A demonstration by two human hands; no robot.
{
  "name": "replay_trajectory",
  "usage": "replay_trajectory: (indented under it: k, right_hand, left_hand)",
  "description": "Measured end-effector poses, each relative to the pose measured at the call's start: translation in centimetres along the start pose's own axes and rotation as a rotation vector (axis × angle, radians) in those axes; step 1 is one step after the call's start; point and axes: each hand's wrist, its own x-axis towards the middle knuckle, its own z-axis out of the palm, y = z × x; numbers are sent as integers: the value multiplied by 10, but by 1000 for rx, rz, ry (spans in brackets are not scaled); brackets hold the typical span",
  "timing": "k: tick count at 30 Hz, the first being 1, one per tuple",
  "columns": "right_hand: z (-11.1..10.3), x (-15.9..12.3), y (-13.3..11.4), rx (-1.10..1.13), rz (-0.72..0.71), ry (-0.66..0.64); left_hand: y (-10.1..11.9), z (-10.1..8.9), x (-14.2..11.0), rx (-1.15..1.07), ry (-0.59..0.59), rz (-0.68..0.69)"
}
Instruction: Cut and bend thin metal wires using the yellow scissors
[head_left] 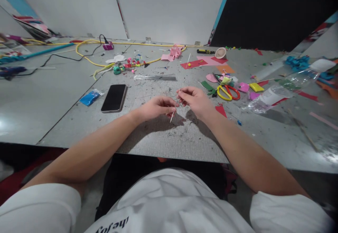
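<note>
The step in hand looks like fine two-handed work on a thin wire (171, 117), held low over the front of the tabletop (148, 138). The left hand (158, 106) pinches it between thumb and fingers, one end poking out below them. The right hand (195, 100), just beside, has its fingertips closed on a thin strand (179, 92); whether that is part of the same wire, I cannot tell. Beyond the hands lies a bundle of wires (155, 78). The phone (114, 98) and blue packet (90, 98) are off to the left, the scissors (230, 96) and a red scrap (221, 111) to the right.

In my judgement, anything further at this spot calls for a light, steady pinch from both hands, since something so thin could slip or bend.
</note>
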Motion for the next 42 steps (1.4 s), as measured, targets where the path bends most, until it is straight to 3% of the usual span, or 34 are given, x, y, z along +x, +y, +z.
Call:
replay_trajectory:
  k: [13,32,42]
  right_hand:
    - [-3,-2,-5,126,23,-7]
    - [-3,-5,-5,88,-7,-13]
    - [1,-9,-6,56,61,6]
  left_hand:
    - [6,1,-3,13,-11,-37]
    - [12,3,-6,38,-30,-60]
    - [9,-2,-5,33,-23,-41]
